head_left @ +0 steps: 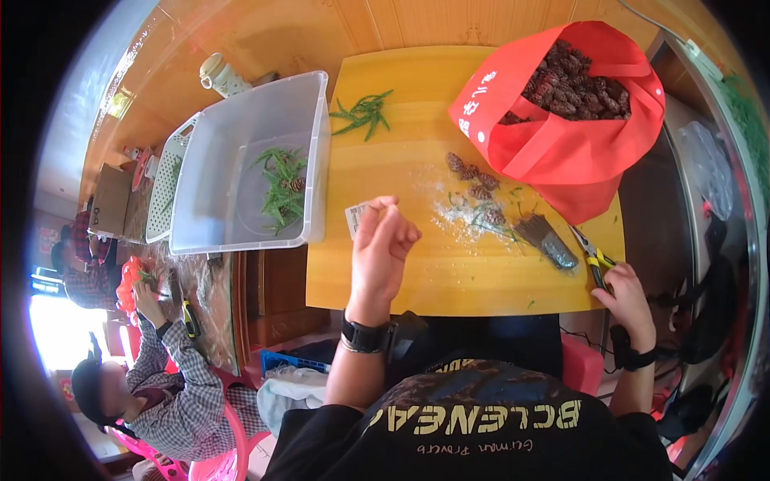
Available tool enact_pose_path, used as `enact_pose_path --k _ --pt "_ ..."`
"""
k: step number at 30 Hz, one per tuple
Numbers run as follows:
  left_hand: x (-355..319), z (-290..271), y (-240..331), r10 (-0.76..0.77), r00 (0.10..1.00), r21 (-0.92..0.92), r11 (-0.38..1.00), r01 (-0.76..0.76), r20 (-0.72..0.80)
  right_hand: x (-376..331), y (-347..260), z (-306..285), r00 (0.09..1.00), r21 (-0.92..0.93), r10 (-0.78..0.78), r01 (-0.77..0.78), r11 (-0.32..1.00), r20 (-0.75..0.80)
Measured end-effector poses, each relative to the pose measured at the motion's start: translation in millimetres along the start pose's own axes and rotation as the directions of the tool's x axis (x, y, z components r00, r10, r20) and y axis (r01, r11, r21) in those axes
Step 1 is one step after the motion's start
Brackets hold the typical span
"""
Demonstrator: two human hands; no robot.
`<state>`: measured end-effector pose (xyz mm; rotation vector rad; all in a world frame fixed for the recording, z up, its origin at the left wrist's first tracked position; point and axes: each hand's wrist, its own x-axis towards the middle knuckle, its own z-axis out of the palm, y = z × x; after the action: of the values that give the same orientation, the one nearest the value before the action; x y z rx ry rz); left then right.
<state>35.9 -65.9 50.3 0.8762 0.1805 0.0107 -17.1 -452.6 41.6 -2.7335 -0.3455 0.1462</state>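
Observation:
My left hand is raised above the yellow table, its fingers curled and pressed together. Whatever they may hold is hidden or too small to name. A small white printed card shows just behind these fingers. At the table's right front edge, my right hand grips the yellow-and-black handles of pliers; their jaws point up and left. Beside the jaws lies a bundle of thin brown stems wrapped in clear plastic. Several pine cones rest behind it, among white flakes and green bits.
A red fabric bag full of pine cones stands at the back right. To the left is a clear plastic bin holding green sprigs; another sprig lies on the table. A person in a checked shirt sits at lower left.

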Motion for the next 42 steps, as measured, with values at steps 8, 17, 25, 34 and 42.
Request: enact_pose_path --k 8,17,25,34,42 --pt "2 -34 -27 -0.073 0.997 -0.24 0.968 0.071 0.002 17 -26 -18 0.999 -0.118 -0.025 0.022 0.993 -0.031" --pt "-1 -44 -6 -0.018 1.0 -0.221 0.975 0.021 0.015 190 -211 -11 0.839 0.453 -0.483 0.34 0.824 0.249" --pt "-5 -54 0 -0.041 0.999 -0.229 0.972 0.043 0.017 371 -279 82 0.802 0.087 -0.521 0.521 0.849 0.291" --pt "-3 -56 -1 -0.061 0.997 -0.255 0.964 0.071 0.049 366 -278 118 0.896 -0.139 -0.343 0.392 0.909 0.283" --pt "-3 -58 -12 -0.04 0.998 -0.142 0.989 0.033 -0.043 245 -245 15 0.877 0.616 -0.357 0.093 0.782 0.321"
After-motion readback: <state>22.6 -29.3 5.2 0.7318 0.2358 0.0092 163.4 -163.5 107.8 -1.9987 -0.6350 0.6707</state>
